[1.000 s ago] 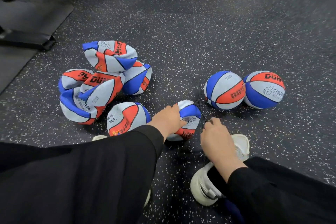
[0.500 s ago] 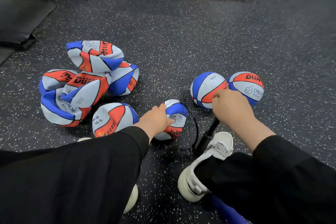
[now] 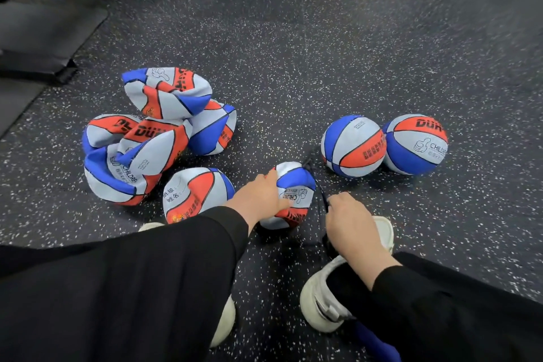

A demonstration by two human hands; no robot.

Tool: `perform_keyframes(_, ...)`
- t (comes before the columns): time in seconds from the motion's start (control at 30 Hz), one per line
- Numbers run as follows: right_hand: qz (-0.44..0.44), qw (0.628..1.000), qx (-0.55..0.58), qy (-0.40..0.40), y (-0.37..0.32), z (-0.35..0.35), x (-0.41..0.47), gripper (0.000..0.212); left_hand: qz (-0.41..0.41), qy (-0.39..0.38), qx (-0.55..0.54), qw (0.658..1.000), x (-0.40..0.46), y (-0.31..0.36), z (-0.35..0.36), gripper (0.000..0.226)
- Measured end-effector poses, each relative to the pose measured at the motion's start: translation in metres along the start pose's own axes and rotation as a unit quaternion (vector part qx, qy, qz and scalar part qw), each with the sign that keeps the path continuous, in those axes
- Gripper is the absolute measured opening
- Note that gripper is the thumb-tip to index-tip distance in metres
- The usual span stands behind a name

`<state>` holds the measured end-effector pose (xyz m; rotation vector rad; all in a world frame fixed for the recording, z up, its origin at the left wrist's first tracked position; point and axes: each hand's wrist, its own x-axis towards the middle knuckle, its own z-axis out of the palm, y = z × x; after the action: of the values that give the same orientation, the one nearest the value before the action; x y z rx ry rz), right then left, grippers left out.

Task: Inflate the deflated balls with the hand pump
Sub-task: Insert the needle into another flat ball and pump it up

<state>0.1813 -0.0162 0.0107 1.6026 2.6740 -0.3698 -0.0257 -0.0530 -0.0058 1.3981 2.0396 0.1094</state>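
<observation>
Nearest the camera, 2 black sleeves reach forward over a dark speckled floor [image 3: 293, 67]. A white shoe [image 3: 323, 300] sits just under the right forearm, and the toe of a second white shoe [image 3: 224, 323] shows from beneath the left sleeve.

Taking the small half-flat ball [image 3: 293, 194] in the middle as the landmark: the left hand [image 3: 258, 200] grips its near-left side, fingers curled around the soft skin and thumb laid across the printed panel. Just right of this ball the right hand [image 3: 352, 223] is closed in a fist, knuckles up, around the top of the hand pump [image 3: 329, 244] — only a dark sliver of the pump shows below the fist, beside the shoe, so its shape cannot be told. A thin black hose [image 3: 318, 185] runs from the fist up along the ball's right edge to its far top, where it meets the ball.

Touching the left wrist, just left of the landmark ball, lies another partly flat ball [image 3: 194, 194] with printed characters. Farther left and beyond it is a heap of 4 crumpled balls [image 3: 152, 138], folded over one another. To the far right of the landmark ball stand 2 round, full balls [image 3: 382, 147] — touching side by side. Far left, a grey mat [image 3: 38, 35] edges the floor.
</observation>
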Motion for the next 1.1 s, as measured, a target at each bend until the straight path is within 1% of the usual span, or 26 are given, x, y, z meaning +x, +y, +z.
perform_keyframes(0.07, 0.021, 1.000, 0.012, 0.004, 0.002, -0.011, 0.000, 0.017, 0.009, -0.006, 0.005, 1.000, -0.002, 0.000, 0.002, 0.082)
perform_keyframes(0.13, 0.034, 0.999, 0.024, 0.019, 0.001, -0.038, 0.008, 0.023, 0.012, -0.008, 0.004, 1.000, -0.003, 0.000, 0.005, 0.080)
perform_keyframes(0.2, 0.034, 0.999, 0.020, 0.038, -0.003, -0.071, 0.021, 0.025, 0.012, -0.006, 0.006, 1.000, -0.005, 0.001, 0.004, 0.079)
perform_keyframes(0.3, 0.027, 0.999, -0.004, 0.045, -0.008, -0.106, 0.033, 0.025, -0.002, -0.011, 0.003, 1.000, -0.002, 0.004, 0.002, 0.084)
perform_keyframes(0.37, 0.036, 0.997, -0.005, 0.074, -0.007, -0.100, 0.030, 0.025, -0.003, -0.010, 0.002, 1.000, -0.002, 0.004, 0.002, 0.085)
perform_keyframes(0.43, 0.053, 0.991, 0.025, 0.122, -0.005, -0.081, 0.021, 0.022, 0.002, -0.011, -0.005, 1.000, -0.002, 0.003, 0.004, 0.083)
perform_keyframes(0.47, 0.055, 0.990, 0.021, 0.126, -0.004, -0.067, 0.015, 0.021, 0.005, -0.012, -0.007, 1.000, -0.003, 0.003, 0.004, 0.084)
perform_keyframes(0.57, 0.034, 0.997, -0.036, 0.067, 0.001, -0.026, -0.001, 0.025, 0.007, -0.019, -0.013, 1.000, -0.005, 0.004, 0.001, 0.088)
perform_keyframes(0.67, 0.039, 0.999, -0.026, -0.002, 0.010, 0.004, -0.002, 0.034, 0.006, -0.024, -0.013, 1.000, -0.007, 0.003, -0.001, 0.089)
perform_keyframes(0.7, 0.039, 0.998, -0.034, -0.024, 0.008, 0.011, 0.000, 0.035, 0.006, -0.024, -0.014, 1.000, -0.008, 0.002, -0.001, 0.089)
perform_keyframes(0.73, 0.038, 0.998, -0.031, -0.030, 0.004, 0.013, 0.001, 0.031, 0.006, -0.022, -0.017, 1.000, -0.009, -0.001, -0.001, 0.091)
perform_keyframes(0.8, 0.034, 0.999, -0.001, -0.019, -0.002, 0.009, 0.000, 0.021, 0.004, -0.022, -0.026, 0.999, -0.010, -0.005, 0.001, 0.098)
perform_keyframes(0.83, 0.039, 0.999, 0.026, -0.015, -0.002, 0.003, -0.001, 0.021, 0.006, -0.020, -0.024, 0.999, -0.009, -0.006, 0.002, 0.102)
perform_keyframes(0.9, 0.076, 0.994, 0.078, -0.021, 0.002, -0.014, -0.001, 0.029, 0.007, -0.020, -0.010, 1.000, -0.009, -0.007, 0.005, 0.109)
perform_keyframes(0.97, 0.101, 0.991, 0.086, -0.022, 0.007, -0.040, 0.005, 0.031, 0.007, -0.023, -0.006, 1.000, -0.009, -0.008, 0.006, 0.111)
perform_keyframes(1.1, 0.067, 0.995, 0.071, 0.038, -0.005, -0.103, 0.023, 0.026, 0.005, -0.026, -0.004, 1.000, -0.005, -0.001, 0.003, 0.106)
